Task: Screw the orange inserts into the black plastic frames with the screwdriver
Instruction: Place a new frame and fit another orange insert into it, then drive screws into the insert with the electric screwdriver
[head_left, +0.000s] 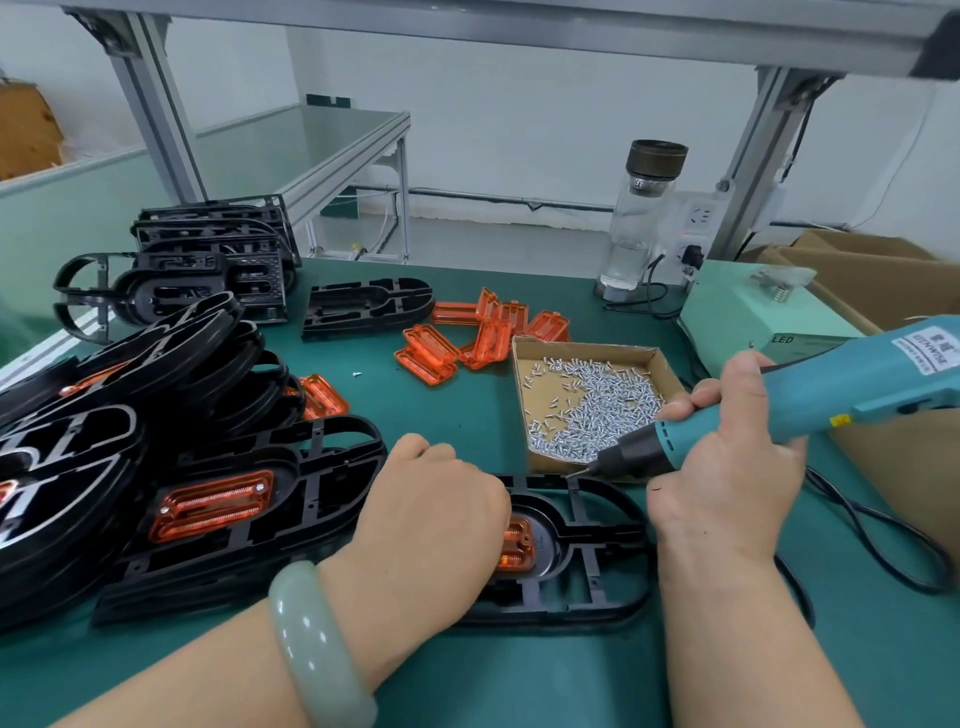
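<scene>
A black plastic frame (592, 551) lies flat on the green mat in front of me, with an orange insert (517, 545) seated in its middle. My left hand (431, 525) rests on the frame with curled fingers and covers most of the insert. My right hand (727, 467) grips the teal electric screwdriver (810, 400); its bit tip (571, 474) hovers just above the frame's far edge, by the screw box. To the left lies a frame with a screwed-in orange insert (210, 504). Loose orange inserts (467, 338) are piled behind.
A cardboard box of small silver screws (592, 405) stands right behind the frame. Stacks of black frames (156, 364) fill the left side. A glass bottle (639, 218), a power strip, a pale green power unit (743, 312) and cardboard boxes stand at the right; the screwdriver's cable (883, 535) trails there.
</scene>
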